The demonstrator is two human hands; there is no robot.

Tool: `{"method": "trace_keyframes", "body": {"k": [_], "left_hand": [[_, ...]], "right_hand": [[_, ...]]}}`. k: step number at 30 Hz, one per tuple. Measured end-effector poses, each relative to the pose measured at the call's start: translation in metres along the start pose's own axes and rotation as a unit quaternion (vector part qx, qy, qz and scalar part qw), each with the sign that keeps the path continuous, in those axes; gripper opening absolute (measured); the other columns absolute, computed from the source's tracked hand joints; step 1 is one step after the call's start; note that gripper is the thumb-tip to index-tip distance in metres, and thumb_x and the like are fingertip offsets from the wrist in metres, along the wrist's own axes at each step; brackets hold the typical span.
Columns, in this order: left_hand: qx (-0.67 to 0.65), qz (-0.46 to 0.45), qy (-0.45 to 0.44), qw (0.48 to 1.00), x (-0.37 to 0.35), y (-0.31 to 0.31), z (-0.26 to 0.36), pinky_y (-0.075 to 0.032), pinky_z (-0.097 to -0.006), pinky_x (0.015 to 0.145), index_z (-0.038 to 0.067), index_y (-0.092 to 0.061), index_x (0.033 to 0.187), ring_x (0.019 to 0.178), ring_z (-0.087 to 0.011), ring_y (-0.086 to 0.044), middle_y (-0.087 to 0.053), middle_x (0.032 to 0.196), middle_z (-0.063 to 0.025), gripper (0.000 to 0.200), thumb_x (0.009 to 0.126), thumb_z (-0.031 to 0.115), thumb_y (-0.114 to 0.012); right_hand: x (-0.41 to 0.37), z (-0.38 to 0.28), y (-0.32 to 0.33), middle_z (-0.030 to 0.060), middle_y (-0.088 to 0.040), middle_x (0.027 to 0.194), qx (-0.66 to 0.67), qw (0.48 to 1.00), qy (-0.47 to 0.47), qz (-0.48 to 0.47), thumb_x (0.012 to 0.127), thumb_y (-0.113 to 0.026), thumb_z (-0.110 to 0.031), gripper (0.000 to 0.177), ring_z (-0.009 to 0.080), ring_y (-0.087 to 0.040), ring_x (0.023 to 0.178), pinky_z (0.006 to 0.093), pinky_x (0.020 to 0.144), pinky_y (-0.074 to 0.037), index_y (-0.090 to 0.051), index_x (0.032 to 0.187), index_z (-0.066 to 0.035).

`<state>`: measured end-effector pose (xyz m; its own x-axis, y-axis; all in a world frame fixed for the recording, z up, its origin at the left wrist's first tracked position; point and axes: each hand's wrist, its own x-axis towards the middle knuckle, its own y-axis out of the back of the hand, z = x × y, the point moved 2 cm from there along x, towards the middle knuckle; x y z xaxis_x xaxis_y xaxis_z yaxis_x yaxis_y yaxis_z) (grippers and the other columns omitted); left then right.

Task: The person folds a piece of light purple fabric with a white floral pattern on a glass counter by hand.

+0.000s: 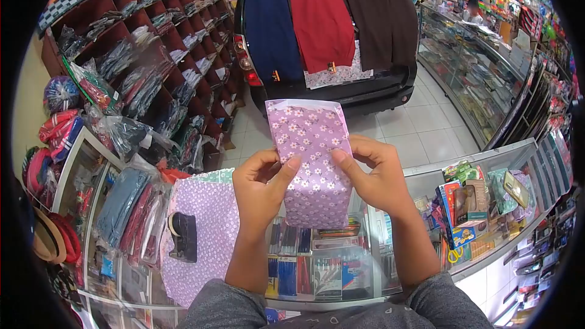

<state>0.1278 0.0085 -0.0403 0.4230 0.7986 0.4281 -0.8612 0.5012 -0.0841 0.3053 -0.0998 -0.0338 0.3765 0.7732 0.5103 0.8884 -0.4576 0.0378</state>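
Observation:
Both my hands hold up a box wrapped in purple paper with small white flowers [312, 152], over a glass counter. My left hand [261, 186] grips its left side, thumb pressed on the front. My right hand [372, 173] grips the right side, thumb also on the front. The paper's upper end stands open and unfolded above the box. A sheet of the same purple flowered paper [207, 219] lies on the counter to the left, with a black tape dispenser [183, 234] on it.
The glass counter [426, 173] holds pens and stationery inside, and boxed goods [469, 204] stand on it at right. Shelves of bagged clothing [140, 67] fill the left wall. A black car [329, 36] draped with cloths stands ahead. A person sits behind a far glass case [472, 9].

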Motion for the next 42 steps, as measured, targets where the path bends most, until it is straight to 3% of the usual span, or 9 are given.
{"method": "trace_keyframes", "body": {"k": [11,17,20,25,28,33,34,37,42], "left_hand": [[0.021,-0.032,0.001,0.999,0.002,0.011,0.0,-0.054,-0.0265,0.083,-0.003,-0.07,0.098,0.088,-0.0111,-0.069,-0.076,0.097,-0.0084,0.013,0.093,0.004,-0.08],[0.0,-0.034,-0.038,0.999,0.006,0.008,-0.006,-0.054,-0.025,0.083,0.0,-0.06,0.119,0.09,-0.0109,-0.069,-0.075,0.1,-0.0108,0.03,0.094,0.0,-0.077],[0.01,-0.043,-0.029,0.999,0.007,0.011,-0.005,-0.052,-0.0225,0.081,0.008,-0.041,0.134,0.092,-0.0112,-0.068,-0.075,0.1,-0.014,0.052,0.095,-0.001,-0.075],[0.0,-0.027,-0.006,1.0,0.006,0.007,0.002,-0.052,-0.024,0.083,0.007,-0.041,0.136,0.091,-0.0119,-0.068,-0.075,0.1,-0.0144,0.054,0.095,-0.001,-0.075],[-0.007,-0.011,-0.003,1.0,0.007,0.008,0.003,-0.052,-0.0246,0.084,0.007,-0.041,0.138,0.091,-0.0122,-0.068,-0.074,0.099,-0.0128,0.056,0.094,-0.002,-0.075],[0.024,-0.032,-0.016,0.999,0.006,0.012,0.001,-0.053,-0.0245,0.084,0.006,-0.044,0.136,0.094,-0.0119,-0.069,-0.075,0.103,-0.0131,0.053,0.094,-0.002,-0.075],[0.024,-0.033,-0.016,0.999,0.006,0.011,0.001,-0.053,-0.0245,0.084,0.006,-0.044,0.136,0.094,-0.0119,-0.069,-0.075,0.103,-0.0131,0.053,0.094,-0.002,-0.075],[0.013,-0.031,-0.006,0.999,0.006,0.009,0.001,-0.055,-0.0253,0.085,0.003,-0.045,0.141,0.096,-0.0124,-0.07,-0.075,0.106,-0.0136,0.057,0.094,-0.002,-0.076],[0.087,-0.049,0.008,0.995,0.005,0.011,0.001,-0.057,-0.0283,0.087,-0.006,-0.07,0.127,0.097,-0.0153,-0.072,-0.078,0.109,-0.013,0.039,0.091,0.003,-0.081]], "right_hand": [[-0.001,0.0,0.004,0.0105,-0.078,0.098,0.003,0.999,0.029,-0.02,0.084,-0.084,-0.006,0.014,0.0127,-0.068,0.089,0.0285,0.079,-0.051,-0.08,0.095,0.002],[-0.004,-0.003,0.003,0.0058,-0.078,0.084,0.001,1.0,-0.023,0.002,0.08,-0.086,-0.003,0.014,0.0081,-0.067,0.075,0.026,0.069,-0.05,-0.082,0.092,0.0],[-0.004,0.0,0.002,0.0089,-0.078,0.091,0.031,0.999,-0.005,0.007,0.081,-0.086,-0.004,0.013,0.0094,-0.068,0.077,0.0252,0.068,-0.05,-0.082,0.091,0.002],[-0.004,-0.003,0.001,0.0105,-0.077,0.094,0.07,0.996,0.039,0.029,0.084,-0.085,-0.002,0.009,0.01,-0.067,0.079,0.0255,0.068,-0.051,-0.079,0.086,0.005],[-0.005,0.0,0.005,0.0086,-0.075,0.089,0.125,0.991,-0.027,0.022,0.086,-0.082,0.002,0.018,0.0083,-0.066,0.08,0.0264,0.07,-0.053,-0.07,0.073,0.005],[-0.004,-0.006,0.006,0.0053,-0.071,0.083,0.125,0.992,-0.019,0.024,0.094,-0.076,-0.001,0.024,0.0056,-0.065,0.08,0.023,0.069,-0.053,-0.056,0.082,-0.004],[-0.004,-0.001,0.005,0.0071,-0.075,0.087,0.135,0.99,-0.036,0.022,0.095,-0.075,-0.002,0.013,0.0065,-0.067,0.081,0.022,0.069,-0.053,-0.062,0.1,0.0],[-0.002,-0.006,0.001,0.0104,-0.078,0.093,0.15,0.986,-0.07,0.024,0.096,-0.074,-0.001,0.015,0.0087,-0.071,0.084,0.0239,0.072,-0.056,-0.069,0.108,0.004],[-0.006,-0.002,0.002,0.0115,-0.079,0.096,0.127,0.991,-0.049,0.008,0.096,-0.074,0.0,0.013,0.0109,-0.073,0.089,0.0261,0.077,-0.058,-0.075,0.107,0.005]]}}
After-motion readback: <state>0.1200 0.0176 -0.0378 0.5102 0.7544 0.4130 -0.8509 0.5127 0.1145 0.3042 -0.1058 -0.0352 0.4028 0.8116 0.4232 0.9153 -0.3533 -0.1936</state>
